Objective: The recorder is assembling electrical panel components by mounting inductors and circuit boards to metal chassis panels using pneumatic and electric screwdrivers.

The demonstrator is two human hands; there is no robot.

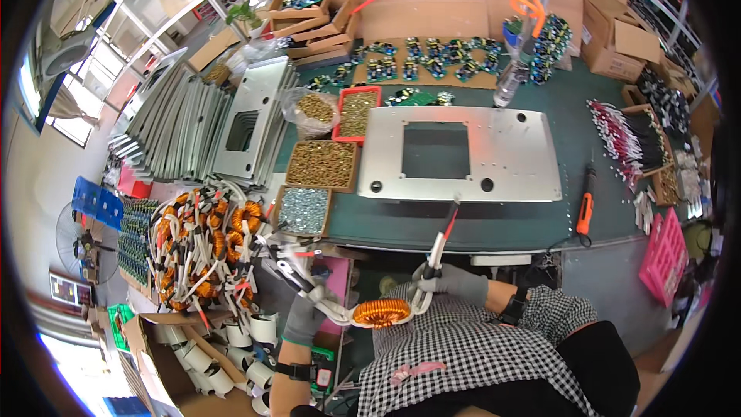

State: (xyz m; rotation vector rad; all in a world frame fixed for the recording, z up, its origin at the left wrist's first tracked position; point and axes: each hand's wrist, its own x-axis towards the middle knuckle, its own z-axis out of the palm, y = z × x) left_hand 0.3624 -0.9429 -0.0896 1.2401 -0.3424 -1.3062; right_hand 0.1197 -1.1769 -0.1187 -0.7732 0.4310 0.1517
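Observation:
A copper-wound ring coil [382, 313] hangs in front of my body, between my two grey-gloved hands, with thick white-sleeved leads running out from both sides. My left hand [305, 315] is closed around the leads on the left, whose loose ends [289, 266] stick up blurred. My right hand [455, 284] grips the right-hand lead [437, 251], which points upward with a red-marked tip close to the front edge of a silver metal plate [509, 150]. That plate lies on the green bench and has a square cut-out and several round holes.
Left of the plate stand boxes of brass-coloured parts [323, 164] and silver parts [303, 211]. A heap of similar coils [208, 243] lies further left, below stacked metal plates [185, 127]. An orange-handled screwdriver [586, 205] rests at right; an air driver [508, 85] hangs above the plate.

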